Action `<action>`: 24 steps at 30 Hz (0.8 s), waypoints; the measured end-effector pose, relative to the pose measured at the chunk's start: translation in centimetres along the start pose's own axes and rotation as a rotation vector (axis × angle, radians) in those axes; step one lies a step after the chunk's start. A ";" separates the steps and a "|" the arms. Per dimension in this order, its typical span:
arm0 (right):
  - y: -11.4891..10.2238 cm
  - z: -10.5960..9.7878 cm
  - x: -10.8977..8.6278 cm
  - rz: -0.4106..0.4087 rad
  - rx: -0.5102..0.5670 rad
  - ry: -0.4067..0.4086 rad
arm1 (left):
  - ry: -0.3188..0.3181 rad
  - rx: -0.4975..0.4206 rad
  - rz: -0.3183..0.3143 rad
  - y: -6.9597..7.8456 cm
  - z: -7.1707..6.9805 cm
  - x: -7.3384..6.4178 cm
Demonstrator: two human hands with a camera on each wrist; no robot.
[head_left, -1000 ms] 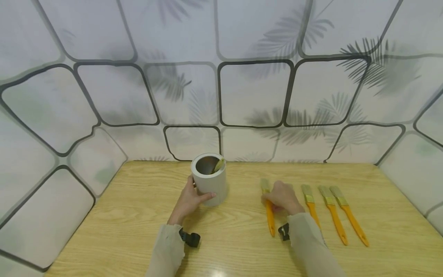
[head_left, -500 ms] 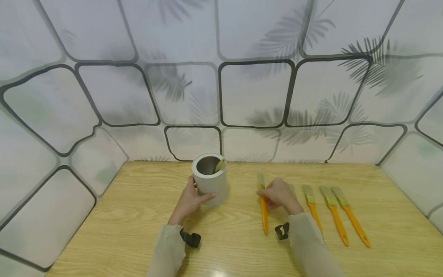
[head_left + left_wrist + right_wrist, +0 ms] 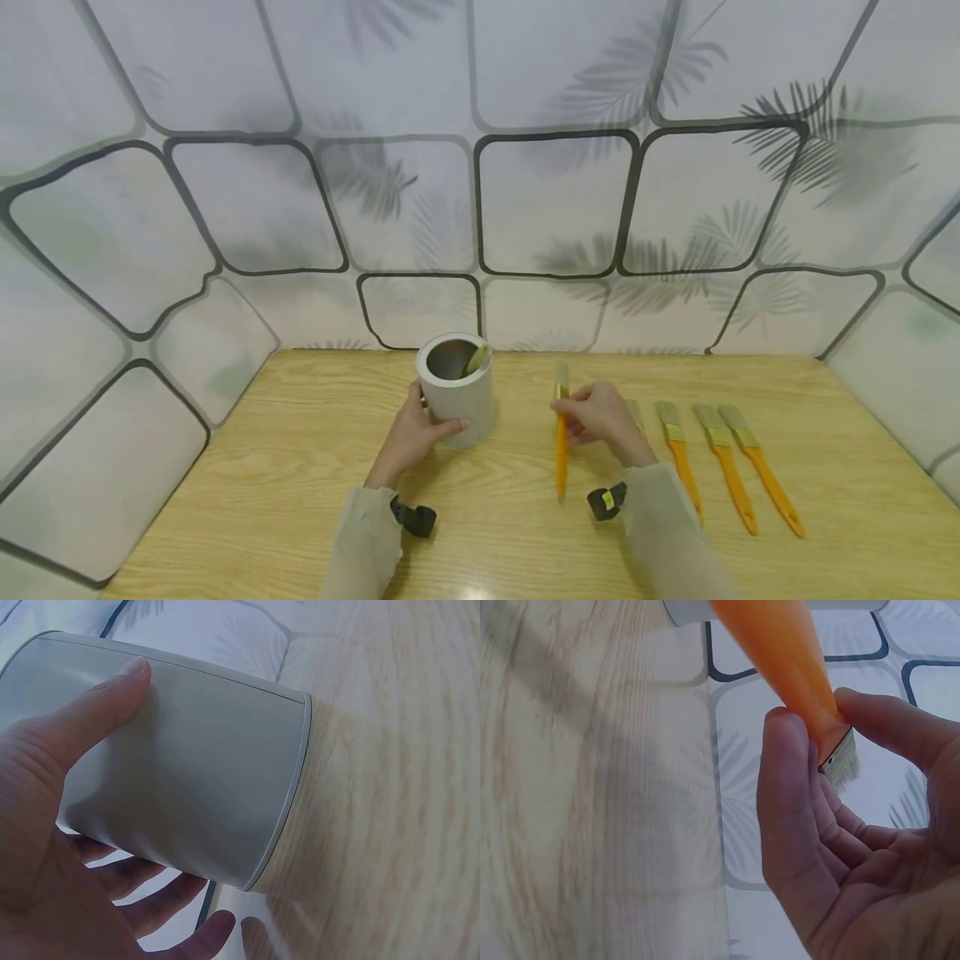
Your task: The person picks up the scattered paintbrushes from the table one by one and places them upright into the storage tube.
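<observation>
My left hand [image 3: 411, 432] grips the side of a light grey metal can [image 3: 463, 408], which stands upright on the table. In the left wrist view the thumb lies along the can wall [image 3: 202, 765], the fingers on its other side. Pale bristles of a paintbrush [image 3: 477, 358] show at the can's mouth; its remainder is hidden inside. To the right, my right hand [image 3: 600, 417] pinches another paintbrush [image 3: 562, 454] near its ferrule, bristles pointing away from me. In the right wrist view its orange handle [image 3: 780, 652] sits between thumb and finger, raised off the table.
On the right of the wooden table [image 3: 495, 533] lie several more paintbrushes, among them a middle one [image 3: 725, 475] and a rightmost one [image 3: 765, 475]. One brush [image 3: 634, 412] is partly covered by my right hand. A patterned backdrop [image 3: 551, 208] rises behind and on both sides.
My right hand has picked up the paintbrush and drawn it left, toward the can, straightening it. The left hand and the can have stayed in place.
</observation>
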State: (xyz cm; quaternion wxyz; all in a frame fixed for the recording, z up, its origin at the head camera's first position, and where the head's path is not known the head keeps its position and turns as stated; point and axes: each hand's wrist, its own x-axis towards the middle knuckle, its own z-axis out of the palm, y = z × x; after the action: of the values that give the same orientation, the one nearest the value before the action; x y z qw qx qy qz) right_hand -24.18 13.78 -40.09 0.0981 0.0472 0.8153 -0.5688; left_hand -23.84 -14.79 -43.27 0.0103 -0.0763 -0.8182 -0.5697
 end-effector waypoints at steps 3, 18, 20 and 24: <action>-0.1 0.0 -0.1 -0.013 0.037 -0.002 | 0.002 0.006 -0.003 0.1 0.0 -0.1; -0.1 0.2 0.5 -0.090 0.264 0.024 | 0.002 -0.004 0.012 0.2 0.1 -0.2; -0.3 0.3 0.6 -0.104 0.282 0.027 | 0.003 -0.002 0.009 0.2 0.1 -0.1; -0.4 0.5 0.6 -0.114 0.311 0.028 | 0.007 0.003 0.000 0.1 0.1 0.0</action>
State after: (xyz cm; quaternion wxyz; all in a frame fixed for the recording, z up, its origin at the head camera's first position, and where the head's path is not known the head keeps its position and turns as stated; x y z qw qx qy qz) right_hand -24.78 13.13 -39.99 0.0459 0.0235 0.7201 -0.6919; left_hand -23.80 -14.70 -43.22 0.0133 -0.0745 -0.8192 -0.5685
